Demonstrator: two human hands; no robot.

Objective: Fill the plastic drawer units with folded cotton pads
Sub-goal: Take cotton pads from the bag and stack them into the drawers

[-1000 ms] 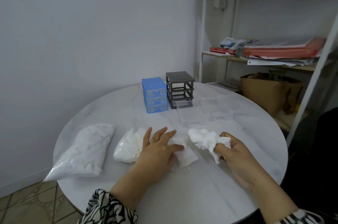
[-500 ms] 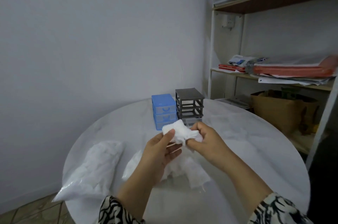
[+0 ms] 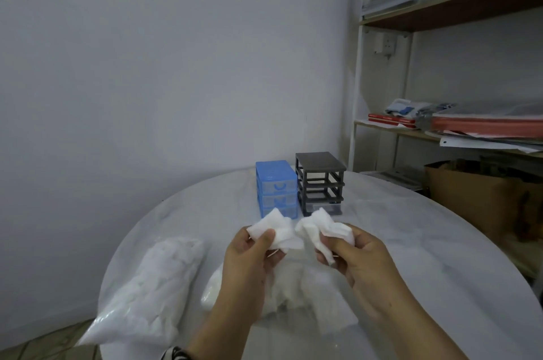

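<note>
**Two hands parting cotton pads above a round table**

Centre of frame: left hand (image 3: 248,253) raised above the white round table (image 3: 411,256), thumb and curled fingers pinching a white cotton pad (image 3: 274,231). Just to its right: right hand (image 3: 357,256), fingers curled round a second, crumpled cotton pad (image 3: 323,227). Pads held side by side with near edges very close; whether touching, cannot tell. Below and behind the hands, lower centre: open heap of loose cotton pads (image 3: 296,286) in clear plastic wrap, lying on the tabletop. Lower left: long sealed bag of cotton pads (image 3: 152,286), lying flat, near end reaching the table edge. Above the hands, at the far side of the table: blue drawer unit (image 3: 274,187) with three clear drawers pushed in; just beside it on the right, grey drawer frame (image 3: 320,183), upper slots open, one clear drawer (image 3: 324,208) seated in the lowest slot. Right edge of frame: shelf rack (image 3: 357,95) carrying red folders (image 3: 484,126) and stacked papers; below these, a brown cardboard box (image 3: 476,201). Bottom edge: patterned black-and-white sleeve (image 3: 173,353) at the left wrist.
</note>
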